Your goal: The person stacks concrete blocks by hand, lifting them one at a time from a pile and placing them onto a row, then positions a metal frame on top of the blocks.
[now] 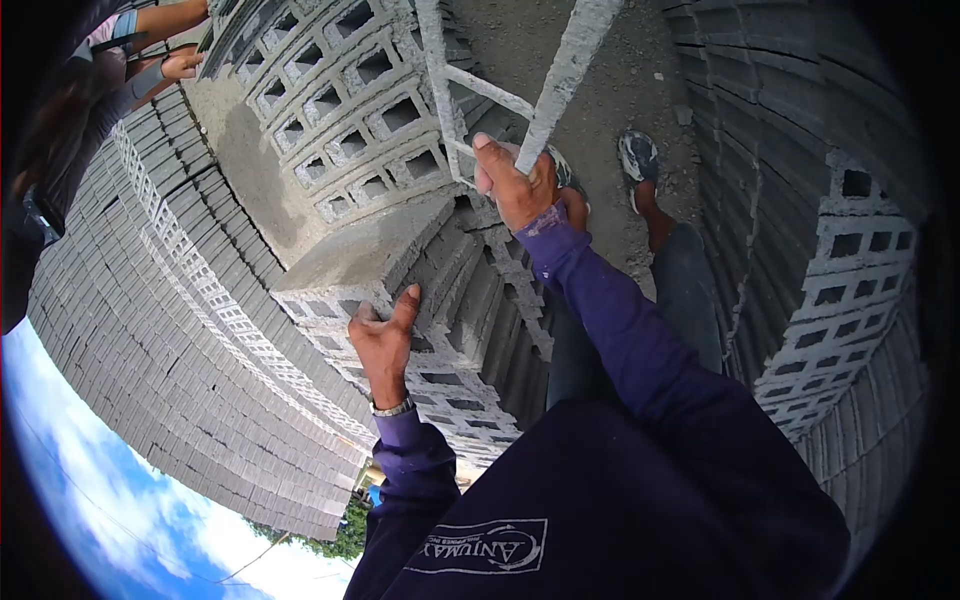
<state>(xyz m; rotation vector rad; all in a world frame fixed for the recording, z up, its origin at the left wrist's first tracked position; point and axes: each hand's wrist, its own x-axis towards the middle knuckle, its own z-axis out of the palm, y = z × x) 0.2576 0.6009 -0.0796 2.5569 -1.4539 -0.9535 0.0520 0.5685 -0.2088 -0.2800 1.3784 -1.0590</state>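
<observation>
My left hand (pixel 383 345), with a metal watch at its wrist, grips the edge of a grey hollow concrete block (pixel 350 250) on a stack. Its thumb lies on the block's edge, and the other fingers curl by a hollow, their tips partly hidden. Farther up, my right hand (pixel 518 185) is closed around a bar of a cement-crusted metal frame (pixel 565 80). The frame has two long bars joined by crosspieces, and its far end runs out of view. Stacked blocks (pixel 480 290) stand between my hands and my legs.
Rows of hollow blocks (pixel 340 100) rise beside the frame. Tall block stacks stand on the left (pixel 200 330) and right (pixel 830 300). My shoe (pixel 638 157) is on gritty ground (pixel 610 90). Another person's hand (pixel 182 65) is at the upper left.
</observation>
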